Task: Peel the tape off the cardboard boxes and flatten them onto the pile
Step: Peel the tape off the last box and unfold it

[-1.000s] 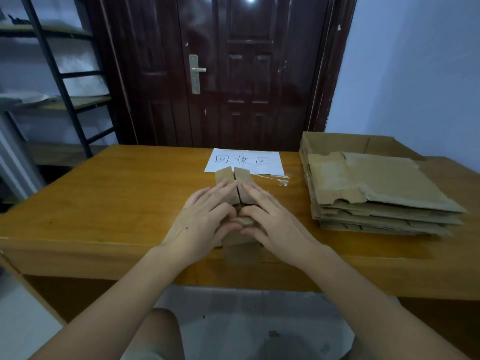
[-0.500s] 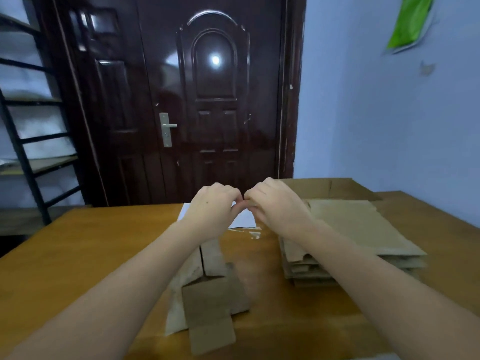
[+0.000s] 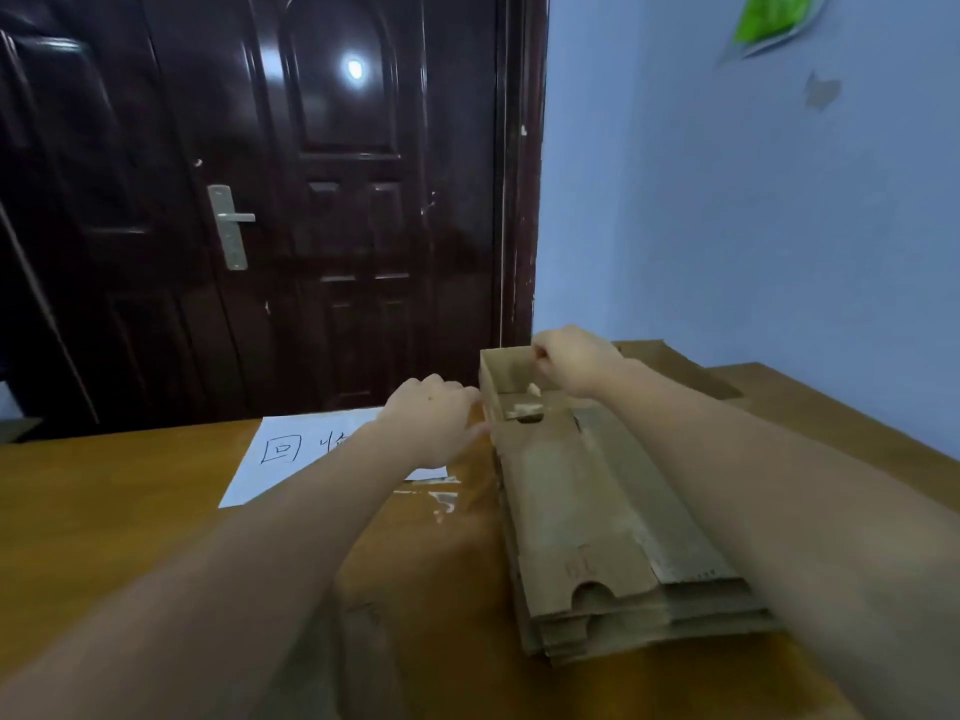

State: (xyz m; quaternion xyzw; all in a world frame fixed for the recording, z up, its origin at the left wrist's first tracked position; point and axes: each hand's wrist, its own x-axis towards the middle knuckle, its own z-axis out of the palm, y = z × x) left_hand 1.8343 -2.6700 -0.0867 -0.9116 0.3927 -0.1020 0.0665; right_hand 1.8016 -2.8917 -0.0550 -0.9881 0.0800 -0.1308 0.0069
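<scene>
Reaching across the worktop, the person's right hand hangs over an open cardboard box at the far end of the pile, knuckles up and fingers curled under into a tight grip. Whether those fingers pinch anything cannot be told; the fingertips are turned away from the camera. Small pale scraps lie inside the box just below the hand. The right forearm runs long and straight from the near right corner, passing above the stacked cardboard.

The left hand sits lower and to the left, back of the hand facing up, fingers loosely bent and pointing right, their tips against the box's left wall. It holds nothing that shows. The left forearm stretches diagonally from the near left edge.

A pile of flattened boxes lies on the right half of the worktop, several layers thick, running from near to far, with the open box standing at its far end. Left of the pile, a white sheet of paper with handwritten characters lies flat, partly covered by the left wrist. Strips of clear tape are stuck to the wood between the paper and the pile. Behind stand a dark door with a metal handle and a blue wall.
</scene>
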